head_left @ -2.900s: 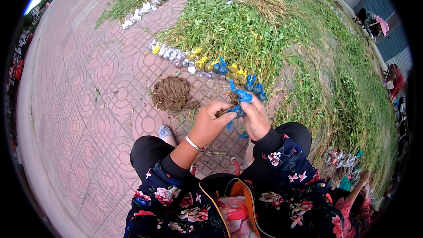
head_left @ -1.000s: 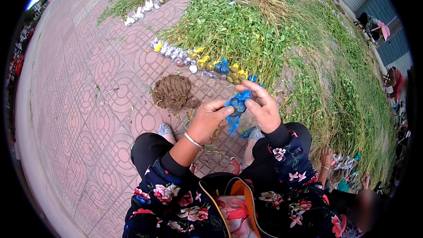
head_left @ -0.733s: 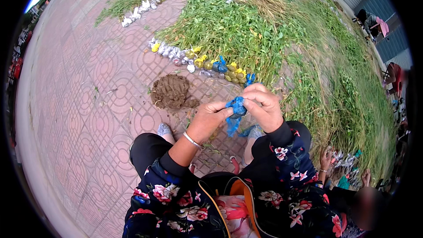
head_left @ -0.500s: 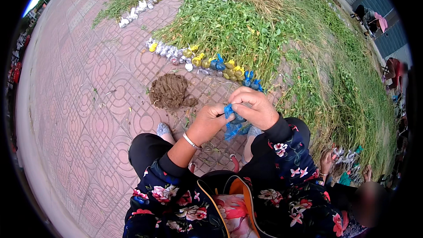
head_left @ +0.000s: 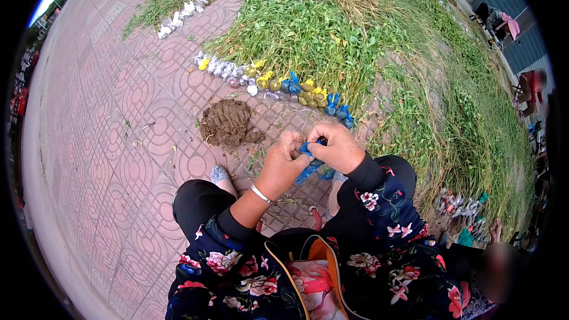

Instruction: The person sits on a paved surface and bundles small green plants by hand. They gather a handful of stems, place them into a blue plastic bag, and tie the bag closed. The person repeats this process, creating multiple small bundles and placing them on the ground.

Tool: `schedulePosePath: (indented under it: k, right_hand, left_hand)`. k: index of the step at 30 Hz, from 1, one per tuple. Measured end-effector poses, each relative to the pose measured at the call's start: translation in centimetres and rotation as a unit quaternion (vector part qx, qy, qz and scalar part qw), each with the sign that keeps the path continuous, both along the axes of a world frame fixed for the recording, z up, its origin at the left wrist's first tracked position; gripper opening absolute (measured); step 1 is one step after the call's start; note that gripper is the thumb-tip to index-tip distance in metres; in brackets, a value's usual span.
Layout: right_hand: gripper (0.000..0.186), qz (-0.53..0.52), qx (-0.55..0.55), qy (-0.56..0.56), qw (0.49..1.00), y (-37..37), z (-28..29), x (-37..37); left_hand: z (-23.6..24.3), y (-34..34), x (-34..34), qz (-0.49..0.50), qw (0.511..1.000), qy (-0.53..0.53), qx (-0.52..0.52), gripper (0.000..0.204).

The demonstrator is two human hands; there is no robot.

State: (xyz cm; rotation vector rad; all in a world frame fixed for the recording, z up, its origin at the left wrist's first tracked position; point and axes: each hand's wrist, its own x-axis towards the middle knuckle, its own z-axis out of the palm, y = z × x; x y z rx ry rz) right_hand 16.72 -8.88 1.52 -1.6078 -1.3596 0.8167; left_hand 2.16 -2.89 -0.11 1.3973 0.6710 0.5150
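Our left hand and right hand both pinch the crumpled blue plastic bag between them, above the paving. We judge it light, soft, slippery and easily torn, best held by its bunched folds.

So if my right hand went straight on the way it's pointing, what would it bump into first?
Your bare right hand points forward and left, so, apart from the crumpled blue plastic bag it pinches, it would probably meet your bare left hand first, though depth is hard to judge.
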Motion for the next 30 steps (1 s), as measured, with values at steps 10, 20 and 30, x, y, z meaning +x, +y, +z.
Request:
schedulePosePath:
  k: [10, 20, 30]
  right_hand:
    - [0.016, -0.063, -0.050, 0.072, 0.994, 0.4, 0.3, -0.6]
    - [0.046, -0.001, 0.036, 0.209, 0.977, -0.3, 0.6, -0.3]
    - [0.034, 0.027, 0.166, -0.139, 0.976, 0.1, 1.6, -1.4]
  left_hand:
    - [-0.3, 0.7, 0.0, 0.041, 0.995, 0.063, 0.072, 0.019]
    - [0.3, 2.2, -0.7, 0.061, 0.978, -0.057, -0.191, 0.009]
    - [0.3, 1.7, -1.0, -0.030, 0.960, -0.041, -0.274, 0.013]
